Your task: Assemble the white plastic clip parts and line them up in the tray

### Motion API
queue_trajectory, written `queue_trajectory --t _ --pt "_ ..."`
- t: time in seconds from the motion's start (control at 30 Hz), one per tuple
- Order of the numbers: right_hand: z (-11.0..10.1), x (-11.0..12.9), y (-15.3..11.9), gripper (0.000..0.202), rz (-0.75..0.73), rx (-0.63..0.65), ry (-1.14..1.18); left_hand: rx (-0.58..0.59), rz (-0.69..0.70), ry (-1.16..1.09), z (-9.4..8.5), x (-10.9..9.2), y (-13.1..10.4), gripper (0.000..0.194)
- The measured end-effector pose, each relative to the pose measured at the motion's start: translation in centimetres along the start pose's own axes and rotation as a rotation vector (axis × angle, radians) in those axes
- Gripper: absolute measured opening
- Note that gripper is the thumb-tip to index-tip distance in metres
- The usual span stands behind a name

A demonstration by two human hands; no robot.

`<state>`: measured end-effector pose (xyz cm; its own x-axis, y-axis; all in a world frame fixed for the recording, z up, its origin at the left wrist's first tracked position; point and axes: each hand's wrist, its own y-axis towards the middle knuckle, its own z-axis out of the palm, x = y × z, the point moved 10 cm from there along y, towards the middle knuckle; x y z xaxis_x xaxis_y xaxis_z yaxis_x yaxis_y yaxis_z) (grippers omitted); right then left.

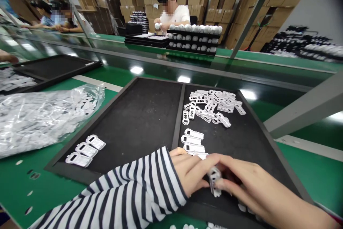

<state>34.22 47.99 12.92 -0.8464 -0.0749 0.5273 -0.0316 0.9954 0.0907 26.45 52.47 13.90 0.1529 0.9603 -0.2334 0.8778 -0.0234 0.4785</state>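
Observation:
My left hand (191, 170), in a striped sleeve, reaches across the black tray (150, 114), its fingers bent around the upper left side of a small white plastic part (214, 179). My right hand (235, 175) grips the same part from the right, thumb on its lower side. The tips of several fingers are hidden where the hands meet. Beyond my left hand lies a row of white plastic casings (193, 139), partly covered by it. A loose pile of similar white parts (214, 102) sits farther back in the right compartment.
Three white casings (86, 150) lie at the left compartment's front corner. A clear bag of white parts (43, 118) rests left of the tray. A grey metal post (305, 104) slants in at the right. Across the bench a person (174, 13) handles a round white object.

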Motion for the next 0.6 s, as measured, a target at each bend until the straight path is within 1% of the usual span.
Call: queue_trajectory --t 0.07,0.1,0.17,0.2,0.23,0.27,0.3,0.37,0.43,0.5,0.53,0.57,0.6 --pt "-0.2 -0.7 0.2 0.037 0.061 -0.009 0.033 0.014 -0.011 -0.006 0.0 0.0 0.1 0.033" --pt "-0.5 -0.8 0.2 0.038 0.064 -0.018 0.031 0.015 -0.034 -0.012 -0.1 0.1 0.1 0.028" --pt "-1.2 -0.9 0.1 0.029 0.031 -0.01 0.006 0.01 -0.142 -0.024 -0.1 1.2 0.0 0.016" --pt "-1.5 -1.0 0.1 0.024 0.019 0.012 -0.008 0.014 -0.193 -0.023 0.0 1.8 -0.2 0.013" --pt "-1.8 -1.3 0.0 0.022 0.02 0.04 -0.023 0.025 -0.211 -0.017 0.2 2.1 -0.2 0.012" --pt "-2.1 -1.7 -0.1 0.021 0.032 0.072 -0.037 0.037 -0.186 -0.004 0.3 1.9 -0.2 0.013" --pt "-2.2 -2.1 -0.2 0.022 0.052 0.107 -0.051 0.046 -0.122 0.015 0.4 1.4 -0.1 0.012" --pt "-2.2 -2.7 -0.6 0.021 0.077 0.188 -0.076 0.045 0.051 0.047 0.3 -0.1 0.1 0.009" --pt "-1.4 -2.6 -1.3 0.017 0.051 0.303 -0.092 0.022 0.146 0.072 -0.1 -1.0 0.2 0.015" --pt "-0.2 -2.1 -2.2 0.01 0.004 0.399 -0.12 0.032 0.193 0.103 -0.1 -1.5 0.3 0.024" --pt "0.2 -1.9 -2.6 0.008 -0.023 0.417 -0.141 0.039 0.207 0.115 0.0 -1.6 0.3 0.026" --pt "0.3 -1.6 -2.8 0.006 -0.05 0.38 -0.174 0.037 0.213 0.121 0.1 -1.7 0.3 0.025" --pt "-0.2 -1.3 -2.7 0.007 -0.072 0.287 -0.22 0.027 0.211 0.121 0.1 -1.7 0.3 0.023"
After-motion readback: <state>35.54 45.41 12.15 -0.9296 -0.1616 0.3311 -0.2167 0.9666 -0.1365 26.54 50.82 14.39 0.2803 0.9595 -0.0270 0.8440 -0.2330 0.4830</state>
